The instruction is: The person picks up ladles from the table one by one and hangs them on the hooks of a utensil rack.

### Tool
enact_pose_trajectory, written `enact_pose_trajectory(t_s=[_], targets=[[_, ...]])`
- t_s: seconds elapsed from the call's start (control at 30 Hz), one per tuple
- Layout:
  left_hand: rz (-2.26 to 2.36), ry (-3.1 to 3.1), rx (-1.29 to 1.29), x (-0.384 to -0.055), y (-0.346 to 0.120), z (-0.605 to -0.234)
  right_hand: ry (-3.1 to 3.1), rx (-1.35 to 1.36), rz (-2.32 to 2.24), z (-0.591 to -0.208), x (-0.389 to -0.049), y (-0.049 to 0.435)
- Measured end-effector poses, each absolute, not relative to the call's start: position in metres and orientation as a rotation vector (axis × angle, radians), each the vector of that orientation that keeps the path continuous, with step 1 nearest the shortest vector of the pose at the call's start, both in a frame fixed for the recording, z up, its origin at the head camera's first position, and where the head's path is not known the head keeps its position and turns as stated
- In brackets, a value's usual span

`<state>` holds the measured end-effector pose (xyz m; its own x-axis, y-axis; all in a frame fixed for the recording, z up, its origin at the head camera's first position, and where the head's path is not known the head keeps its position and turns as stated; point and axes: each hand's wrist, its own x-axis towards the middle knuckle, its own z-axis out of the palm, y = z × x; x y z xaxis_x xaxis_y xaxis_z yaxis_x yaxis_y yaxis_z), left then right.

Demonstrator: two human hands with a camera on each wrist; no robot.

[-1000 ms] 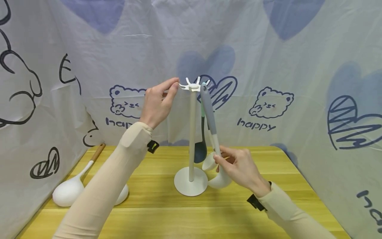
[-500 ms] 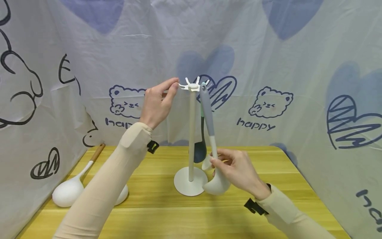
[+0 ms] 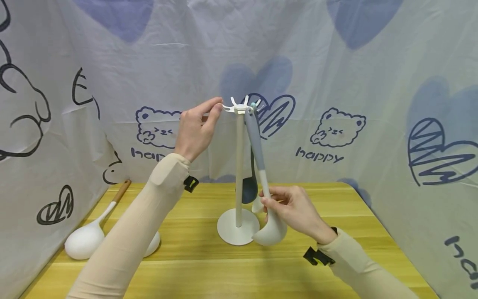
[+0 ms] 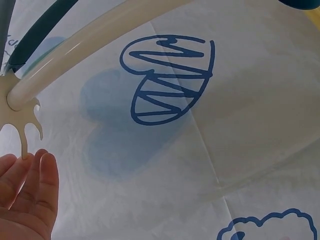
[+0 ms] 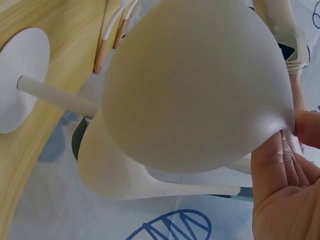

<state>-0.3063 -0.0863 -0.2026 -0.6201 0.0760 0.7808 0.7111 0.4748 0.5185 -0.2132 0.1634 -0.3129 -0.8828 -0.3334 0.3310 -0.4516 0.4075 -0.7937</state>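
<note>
Holding ladle (image 3: 260, 166), right grip (image 3: 296, 211) has room toward table edge (image 3: 392, 245); left grip (image 3: 198, 129) pinches hook (image 4: 23, 141).

Cloth-walled tabletop booth, apparently a staged recording space; building type undetermined.
Creased white cloth (image 3: 209, 54), printed with blue hearts (image 3: 257, 74), outlined bears (image 3: 337, 128) and the word "happy" (image 3: 319, 155), hangs behind and along both sides of the table (image 3: 201, 270), hiding the room beyond. The table has a yellow wood-grain top. Kitchenware is present: a white utensil stand (image 3: 239, 166), a dark ladle (image 3: 249, 192) hanging from it, white-bowled utensils (image 3: 84, 242) lying at left. These alone do not establish a kitchen. Black fittings (image 3: 191, 183) at the person's wrists (image 3: 327, 235) suggest recording.
</note>
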Motion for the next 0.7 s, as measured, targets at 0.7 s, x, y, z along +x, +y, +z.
enact_pose_trajectory(t_s=[0.7], targets=[[-1.147,-2.015,-0.656,-0.308,-0.088,-0.204,-2.534,0.681,1.392,-0.330,-0.237,0.158]])
